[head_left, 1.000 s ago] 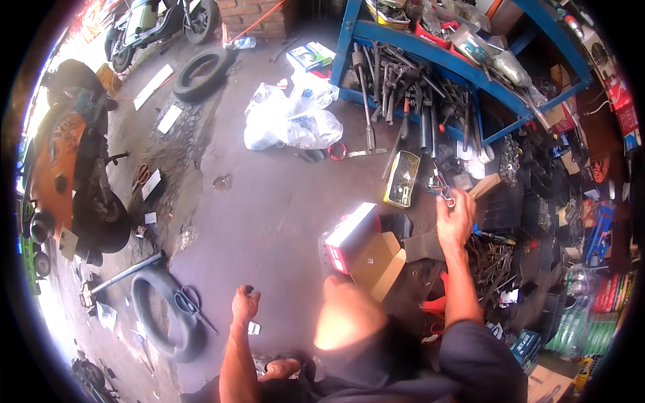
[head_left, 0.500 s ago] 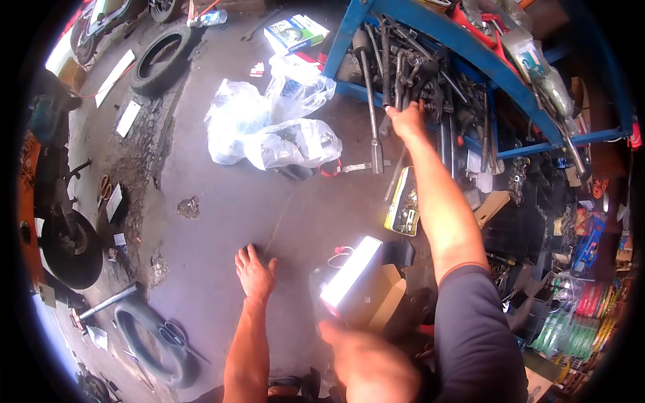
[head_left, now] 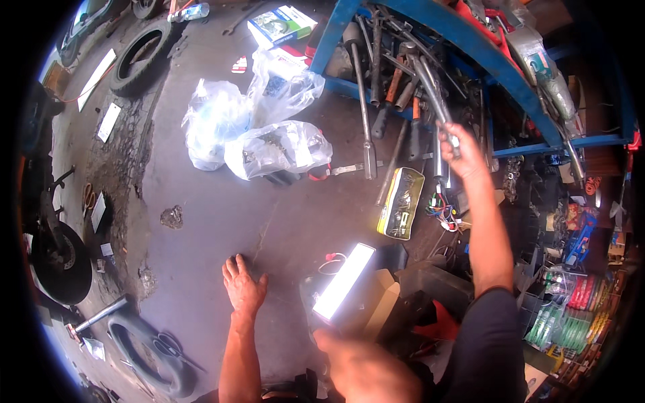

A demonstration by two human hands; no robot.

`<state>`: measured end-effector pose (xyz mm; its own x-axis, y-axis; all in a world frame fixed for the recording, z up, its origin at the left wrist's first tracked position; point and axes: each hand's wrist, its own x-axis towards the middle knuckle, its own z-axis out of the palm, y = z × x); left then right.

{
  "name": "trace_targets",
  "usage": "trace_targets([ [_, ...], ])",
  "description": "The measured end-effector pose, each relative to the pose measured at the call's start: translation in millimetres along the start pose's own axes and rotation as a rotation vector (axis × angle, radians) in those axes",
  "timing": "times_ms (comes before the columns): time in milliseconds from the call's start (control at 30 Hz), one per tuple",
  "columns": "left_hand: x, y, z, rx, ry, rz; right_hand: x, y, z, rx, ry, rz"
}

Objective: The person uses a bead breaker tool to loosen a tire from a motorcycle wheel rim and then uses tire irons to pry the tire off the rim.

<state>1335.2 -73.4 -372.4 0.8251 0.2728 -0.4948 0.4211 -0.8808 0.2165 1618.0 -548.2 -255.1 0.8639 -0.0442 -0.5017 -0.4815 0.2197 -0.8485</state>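
Note:
My right hand (head_left: 462,149) is closed around the lower end of a long steel wrench (head_left: 433,91). Its head points up into the blue metal rack (head_left: 430,20), over a jumble of tools there. A long socket bar (head_left: 363,107) leans by the rack's left side, and orange-handled tools (head_left: 396,82) lie between. Below the right hand hangs or lies a bundle of coloured wires (head_left: 443,211). On the grey floor (head_left: 222,221), my left hand (head_left: 243,285) rests with fingers extended and nothing in it.
Clear plastic bags (head_left: 279,149) lie left of the rack, near a printed box (head_left: 282,25). A yellow tin of metal parts (head_left: 401,203) and a white box (head_left: 344,281) sit in the middle. Tyres (head_left: 142,57) and an inner tube (head_left: 151,356) lie left.
My right hand has come out of the tool pile toward me and rightward, now with the wrench in its grip. The left hand stays flat on the floor; the view has shifted slightly.

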Motion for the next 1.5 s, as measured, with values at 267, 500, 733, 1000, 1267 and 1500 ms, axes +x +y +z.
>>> trace_targets([
  [267, -1, -8, -5, -0.022, -0.033, 0.026, 26, 29, 84, -0.206, 0.062, 0.106],
  [500, 4, -13, -6, -0.032, -0.057, 0.027, 33, -5, 98, 0.305, -0.060, 0.048],
  [733, 3, -13, -9, -0.071, -0.056, 0.037, -72, 33, 14, 0.432, -0.181, -0.165],
  [1000, 3, -10, -8, -0.067, -0.046, 0.054, -66, 53, -26, 0.315, 0.202, 0.068],
  [1267, 1, -21, -3, -0.078, -0.031, 0.063, -43, 19, -16, 0.503, 0.213, -0.170],
  [1500, 4, -13, -2, -0.103, -0.044, 0.049, 3, 0, -51, -1.000, 1.035, -0.383],
])
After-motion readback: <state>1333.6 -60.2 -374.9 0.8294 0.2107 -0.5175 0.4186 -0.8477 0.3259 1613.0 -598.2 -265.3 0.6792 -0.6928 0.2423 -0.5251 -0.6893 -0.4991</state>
